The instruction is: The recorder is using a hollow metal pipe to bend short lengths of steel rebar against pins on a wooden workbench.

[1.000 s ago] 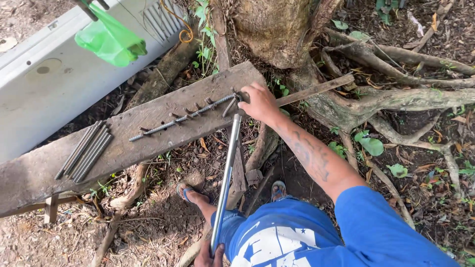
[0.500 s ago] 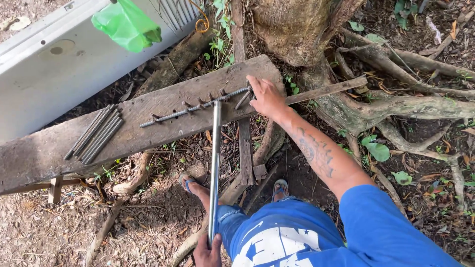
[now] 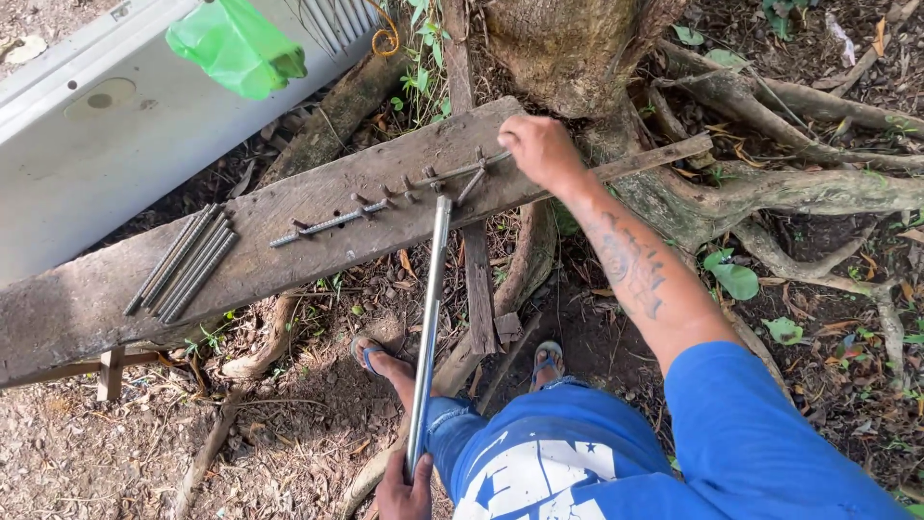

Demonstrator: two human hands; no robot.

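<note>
On the weathered wooden plank, a thin steel rod lies along the grain, threaded between a row of bent nails or pegs that stand up from the wood. The right hand rests at the rod's far end, fingers curled down and closed over the tip, so the exact grip there is hidden. A long metal pipe runs from the plank's near edge, just beside the rod's middle, down toward the body, where the left hand is wrapped around its lower end near the bottom of the view; that hand is partly cut off by the frame. Farther left on the plank lies a bundle of straight steel rods, side by side and well apart from the one in the pegs. The plank sits tilted across bare ground littered with dry leaves, twigs and small green weeds, propped against thick tree roots and the base of a trunk. Behind it a grey sheet-metal panel lies flat, with a green plastic bag above it and more rods partly visible at the top edge. Two feet in sandals stand below the plank, and blue shorts and a blue sleeve fill the lower right.
</note>
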